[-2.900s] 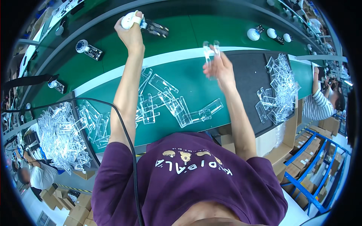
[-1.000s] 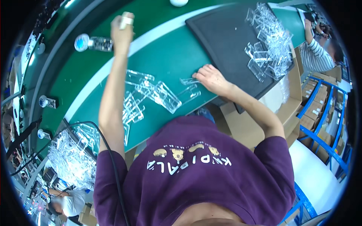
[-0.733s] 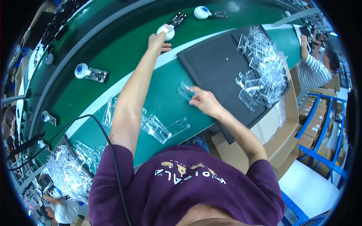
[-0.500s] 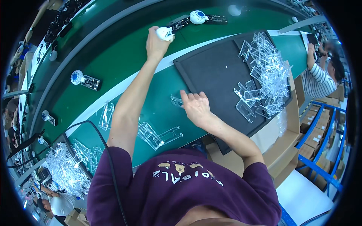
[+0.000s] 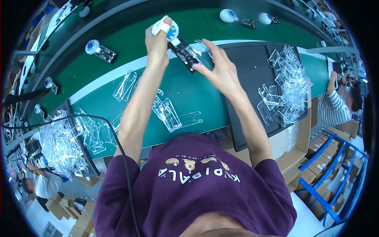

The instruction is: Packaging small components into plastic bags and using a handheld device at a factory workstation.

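Observation:
My left hand point(image 5: 157, 45) is closed around a round white part with a blue centre point(image 5: 172, 33), over the edge of the green belt. A narrow black circuit board point(image 5: 184, 54) hangs from that part and points toward my right hand. My right hand point(image 5: 224, 71) pinches a clear plastic frame point(image 5: 203, 52) between thumb and fingers, right beside the board. Its thumb is by the board's lower end; I cannot tell whether frame and board touch. Between my forearms, several loose clear frames point(image 5: 169, 113) lie on the green table point(image 5: 205, 98).
A black tray point(image 5: 246, 79) on the right bears a heap of clear frames point(image 5: 292, 83); another heap point(image 5: 61, 146) is at the left. More white-and-black units point(image 5: 106, 54) lie along the belt point(image 5: 130, 43). A black cable point(image 5: 125, 158) crosses my left arm. A striped-shirted person point(image 5: 333, 108) works at far right.
My left hand has lifted the white part with its board off the belt and drawn it nearer. My right hand has picked up a clear frame from the table and raised it beside the board.

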A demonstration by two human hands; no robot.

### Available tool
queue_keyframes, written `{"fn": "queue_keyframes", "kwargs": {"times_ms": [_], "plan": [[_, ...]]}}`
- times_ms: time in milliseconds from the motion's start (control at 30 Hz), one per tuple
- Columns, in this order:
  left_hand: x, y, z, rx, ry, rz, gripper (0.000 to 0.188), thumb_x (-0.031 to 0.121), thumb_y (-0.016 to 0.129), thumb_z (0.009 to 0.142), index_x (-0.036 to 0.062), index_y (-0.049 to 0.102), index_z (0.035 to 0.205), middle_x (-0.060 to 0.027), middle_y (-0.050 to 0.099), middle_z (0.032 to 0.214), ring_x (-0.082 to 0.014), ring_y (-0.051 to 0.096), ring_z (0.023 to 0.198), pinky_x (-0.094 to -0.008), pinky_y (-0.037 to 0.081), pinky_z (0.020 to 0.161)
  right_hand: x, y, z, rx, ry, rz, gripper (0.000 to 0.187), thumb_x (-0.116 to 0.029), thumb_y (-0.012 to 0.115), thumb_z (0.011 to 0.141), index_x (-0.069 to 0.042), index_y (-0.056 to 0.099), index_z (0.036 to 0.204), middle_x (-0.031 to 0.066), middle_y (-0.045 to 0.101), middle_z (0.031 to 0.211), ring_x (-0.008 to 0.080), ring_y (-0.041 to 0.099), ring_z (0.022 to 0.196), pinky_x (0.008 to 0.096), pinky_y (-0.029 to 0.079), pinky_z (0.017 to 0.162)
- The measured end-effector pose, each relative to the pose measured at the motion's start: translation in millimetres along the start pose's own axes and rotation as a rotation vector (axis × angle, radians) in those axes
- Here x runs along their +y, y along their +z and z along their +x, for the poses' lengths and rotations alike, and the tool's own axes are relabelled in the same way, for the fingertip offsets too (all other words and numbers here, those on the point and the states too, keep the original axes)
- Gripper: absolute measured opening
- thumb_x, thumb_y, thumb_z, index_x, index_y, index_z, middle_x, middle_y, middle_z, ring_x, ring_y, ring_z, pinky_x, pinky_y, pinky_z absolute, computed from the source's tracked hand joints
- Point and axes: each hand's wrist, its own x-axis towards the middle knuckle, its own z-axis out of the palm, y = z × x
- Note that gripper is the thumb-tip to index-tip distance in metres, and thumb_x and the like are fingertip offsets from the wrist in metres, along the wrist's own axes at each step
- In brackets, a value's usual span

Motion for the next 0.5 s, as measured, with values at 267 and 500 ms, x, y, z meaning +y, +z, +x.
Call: {"fn": "queue_keyframes", "kwargs": {"times_ms": [267, 500], "plan": [[21.4, 4.5, -43.2, 0.087, 0.074, 0.005, 0.056, 0.026, 0.072, 0.075, -0.0035, 0.042, 0.112, -0.01, 0.055, 0.097, -0.0137, 0.054, 0.084, -0.0245, 0.045, 0.069, -17.3, 59.1, 4.9, 0.389, -0.339, -0.638, 0.064, -0.028, 0.066, 0.076, -0.014, 0.038, 0.131, 0.0128, 0.053, 0.094, 0.0257, 0.055, 0.077, 0.0361, 0.046, 0.067], [0.5, -12.3, -46.5, -0.079, 0.077, -0.239, 0.048, 0.022, 0.069, 0.078, -0.0038, 0.046, 0.112, -0.0074, 0.056, 0.097, -0.0129, 0.055, 0.084, -0.0256, 0.045, 0.07, -7.3, 53.5, 1.3, 0.122, -0.149, -0.268, 0.059, -0.027, 0.063, 0.078, -0.015, 0.04, 0.131, 0.0131, 0.053, 0.096, 0.0274, 0.054, 0.082, 0.038, 0.046, 0.071]]}}
